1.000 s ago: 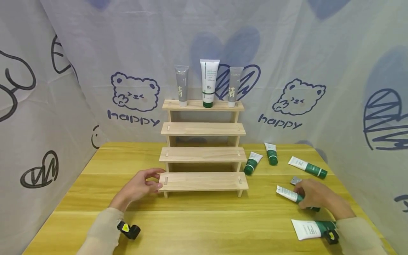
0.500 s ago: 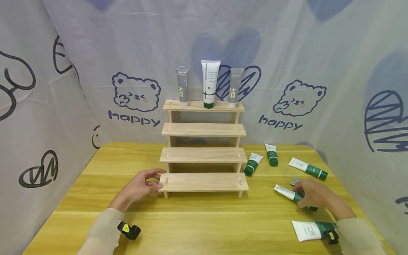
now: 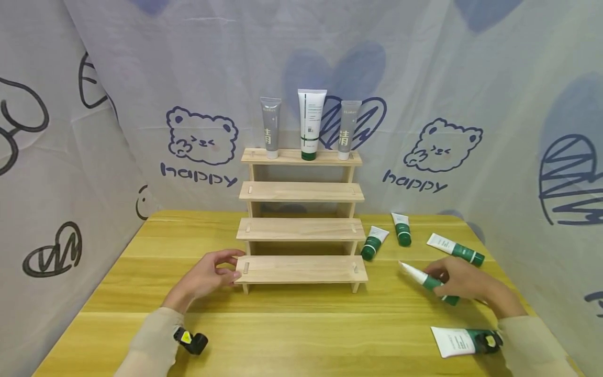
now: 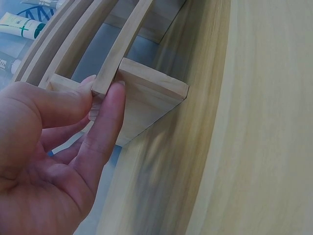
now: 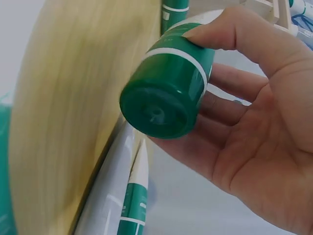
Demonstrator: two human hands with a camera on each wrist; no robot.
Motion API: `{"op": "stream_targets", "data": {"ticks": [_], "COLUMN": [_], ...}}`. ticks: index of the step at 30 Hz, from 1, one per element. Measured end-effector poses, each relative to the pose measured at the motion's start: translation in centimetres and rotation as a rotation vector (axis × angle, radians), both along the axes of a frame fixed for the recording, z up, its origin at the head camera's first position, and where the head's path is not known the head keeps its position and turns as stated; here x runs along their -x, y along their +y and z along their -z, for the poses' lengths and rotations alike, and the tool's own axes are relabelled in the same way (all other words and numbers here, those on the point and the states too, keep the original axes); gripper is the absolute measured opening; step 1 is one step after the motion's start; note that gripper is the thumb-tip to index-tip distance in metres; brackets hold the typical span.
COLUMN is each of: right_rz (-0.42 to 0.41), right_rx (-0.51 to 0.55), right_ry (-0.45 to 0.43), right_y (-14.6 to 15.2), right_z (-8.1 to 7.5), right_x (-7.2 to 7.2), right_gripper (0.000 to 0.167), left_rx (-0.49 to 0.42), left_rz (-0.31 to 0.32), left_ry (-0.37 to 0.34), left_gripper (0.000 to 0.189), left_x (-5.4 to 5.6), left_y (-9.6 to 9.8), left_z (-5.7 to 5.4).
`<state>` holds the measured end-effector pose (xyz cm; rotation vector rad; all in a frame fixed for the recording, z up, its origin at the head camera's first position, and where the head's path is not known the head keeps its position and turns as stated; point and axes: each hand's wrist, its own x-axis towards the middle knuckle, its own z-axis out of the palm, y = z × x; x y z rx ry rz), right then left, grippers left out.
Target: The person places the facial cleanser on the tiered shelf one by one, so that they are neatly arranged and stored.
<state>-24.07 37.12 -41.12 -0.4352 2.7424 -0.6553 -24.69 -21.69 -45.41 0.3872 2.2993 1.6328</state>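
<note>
A stepped wooden display rack [image 3: 301, 268] stands at the middle of the table in the head view. My left hand [image 3: 204, 275] grips the left end of its lowest shelf; the left wrist view shows thumb and finger pinching the board [image 4: 120, 51]. At the right, my right hand [image 3: 466, 281] holds a white and green squeeze tube [image 3: 421, 276] off the table, white end toward the rack. From the right wrist, the tube's green cap [image 5: 157, 107] faces the camera, thumb on its side. Beneath it lies a grey tube [image 5: 105, 191], hidden by the hand in the head view.
On the top shelf stand two grey tubes [image 3: 270, 131] [image 3: 348, 131] with a white tube [image 3: 311, 123] between them. Green-and-white tubes [image 3: 374, 243] [image 3: 401, 229] [image 3: 455, 249] lie right of the rack. A larger tube [image 3: 453, 341] lies under the right wrist. Printed cloth [image 3: 198, 63] encloses the table.
My right hand has raised the white and green tube from the table and shifted it slightly left and toward the back. The left hand stays at the shelf end.
</note>
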Motion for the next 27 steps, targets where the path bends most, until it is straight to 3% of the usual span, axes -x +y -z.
{"op": "stream_targets", "data": {"ticks": [3, 9, 18, 27], "right_rz": [0.012, -0.057, -0.040, -0.022], "right_rx": [0.009, 0.043, 0.200, 0.221], "right_ry": [0.003, 0.100, 0.022, 0.007], "right_y": [-0.4, -1.2, -2.7, -4.0], "right_z": [-0.4, -1.5, -3.2, -4.3], "right_x": [0.0, 0.5, 1.1, 1.8], "right_gripper": [0.055, 0.050, 0.047, 0.049], "left_rx": [-0.002, -0.002, -0.004, -0.006], "left_rz": [0.002, 0.004, 0.010, 0.008], "left_ry": [-0.001, 0.003, 0.000, -0.006], "left_gripper": [0.056, 0.057, 0.058, 0.059], "left_x": [0.0, 0.1, 0.0, -0.1], "left_y": [0.0, 0.0, -0.1, -0.1], "left_z": [0.0, 0.1, 0.0, -0.1]}}
